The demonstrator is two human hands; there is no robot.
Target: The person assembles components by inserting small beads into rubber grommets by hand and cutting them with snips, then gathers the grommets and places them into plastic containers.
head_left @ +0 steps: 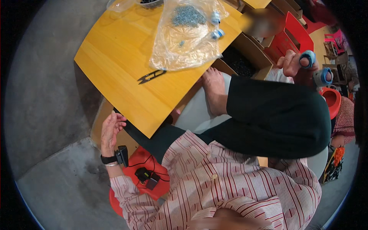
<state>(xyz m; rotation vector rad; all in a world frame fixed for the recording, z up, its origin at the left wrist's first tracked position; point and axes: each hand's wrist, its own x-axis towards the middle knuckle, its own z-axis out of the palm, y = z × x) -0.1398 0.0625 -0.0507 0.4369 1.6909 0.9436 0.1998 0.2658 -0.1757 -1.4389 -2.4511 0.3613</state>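
Observation:
My left hand (110, 130) is beside the left edge of the yellow wooden table (115, 42), fingers loosely bent with nothing visible in them. A dark strap with a small device (121, 155) circles that wrist. Off to the right, above my raised knee, my right hand (299, 67) is lifted with fingers apart and holds nothing I can see. Blue wraps (308, 58) ring two of its digits. A pair of black thread snips (151, 76) lies on the table, just below a clear plastic bag (165, 50) bearing a heap of small blue-grey pieces (188, 16).
Two small blue-and-white rolls (217, 34) rest on the bag. A cardboard box (239, 57) with dark contents stands right of the table, near a red container (289, 40). Black adapters and cables (147, 177) lie on a red stool (136, 163). Another person sits at far right.

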